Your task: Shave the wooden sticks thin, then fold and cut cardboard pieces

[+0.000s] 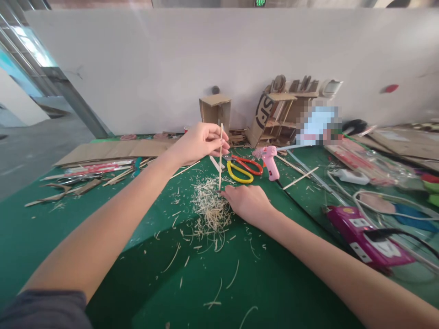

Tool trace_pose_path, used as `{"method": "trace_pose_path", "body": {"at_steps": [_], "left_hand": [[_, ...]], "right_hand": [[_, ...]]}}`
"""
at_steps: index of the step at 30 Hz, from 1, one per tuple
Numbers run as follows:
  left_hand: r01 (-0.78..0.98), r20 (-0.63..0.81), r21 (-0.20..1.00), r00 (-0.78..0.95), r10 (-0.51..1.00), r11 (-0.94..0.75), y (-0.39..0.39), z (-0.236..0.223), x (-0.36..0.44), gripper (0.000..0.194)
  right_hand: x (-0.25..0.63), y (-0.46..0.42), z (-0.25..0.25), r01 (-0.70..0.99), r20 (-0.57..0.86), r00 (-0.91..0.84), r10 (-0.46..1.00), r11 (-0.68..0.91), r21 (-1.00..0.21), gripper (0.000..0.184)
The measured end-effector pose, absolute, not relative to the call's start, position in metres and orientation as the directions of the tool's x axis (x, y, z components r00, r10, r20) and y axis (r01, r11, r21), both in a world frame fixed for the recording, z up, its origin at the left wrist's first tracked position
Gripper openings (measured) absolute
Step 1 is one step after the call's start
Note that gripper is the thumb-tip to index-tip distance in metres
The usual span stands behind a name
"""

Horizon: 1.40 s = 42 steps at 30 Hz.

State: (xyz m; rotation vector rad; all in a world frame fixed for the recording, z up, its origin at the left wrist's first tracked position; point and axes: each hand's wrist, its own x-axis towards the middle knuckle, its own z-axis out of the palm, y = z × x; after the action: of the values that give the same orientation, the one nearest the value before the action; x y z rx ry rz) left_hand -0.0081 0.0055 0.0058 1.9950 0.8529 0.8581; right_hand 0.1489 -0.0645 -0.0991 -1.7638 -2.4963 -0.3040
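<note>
My left hand [202, 141] pinches a thin wooden stick [220, 171] near its top and holds it upright over the green table [137, 256]. The stick's lower end meets my right hand [247, 202], which rests on the table with its fingers curled at the stick's base; whether they hold a blade or anything else is hidden. A pile of pale wood shavings [209, 212] lies just left of my right hand.
Scissors with red and yellow handles [242, 169] and a pink glue gun [270, 162] lie behind the hands. A purple power strip [366, 235] with cables sits at the right. Cardboard models [274, 114] stand against the wall; sticks and cardboard strips [92, 171] lie at the left.
</note>
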Motion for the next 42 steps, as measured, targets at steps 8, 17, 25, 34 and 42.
{"method": "trace_pose_path", "body": {"at_steps": [8, 17, 25, 34, 42], "left_hand": [[0.261, 0.286, 0.836, 0.544, 0.789, -0.483, 0.009, 0.003, -0.009, 0.009], [0.277, 0.266, 0.845, 0.526, 0.808, -0.458, 0.009, 0.003, -0.007, 0.008], [0.257, 0.287, 0.836, 0.547, 0.786, -0.484, 0.008, 0.005, -0.009, 0.006], [0.273, 0.293, 0.827, 0.536, 0.791, -0.491, 0.009, 0.005, -0.008, 0.006], [0.268, 0.288, 0.83, 0.545, 0.787, -0.489, 0.011, 0.003, -0.008, 0.007]], "right_hand": [[0.151, -0.06, -0.087, 0.961, 0.34, -0.256, 0.905, 0.201, 0.19, 0.048], [0.148, -0.063, -0.098, 0.939, 0.138, -0.333, 0.933, 0.314, 0.142, 0.038], [0.155, -0.057, -0.092, 0.963, 0.331, -0.252, 0.909, 0.201, 0.18, 0.049], [0.15, -0.06, -0.102, 0.935, 0.194, -0.343, 0.919, 0.313, 0.169, 0.042], [0.153, -0.055, -0.094, 0.96, 0.324, -0.258, 0.91, 0.203, 0.194, 0.045]]}}
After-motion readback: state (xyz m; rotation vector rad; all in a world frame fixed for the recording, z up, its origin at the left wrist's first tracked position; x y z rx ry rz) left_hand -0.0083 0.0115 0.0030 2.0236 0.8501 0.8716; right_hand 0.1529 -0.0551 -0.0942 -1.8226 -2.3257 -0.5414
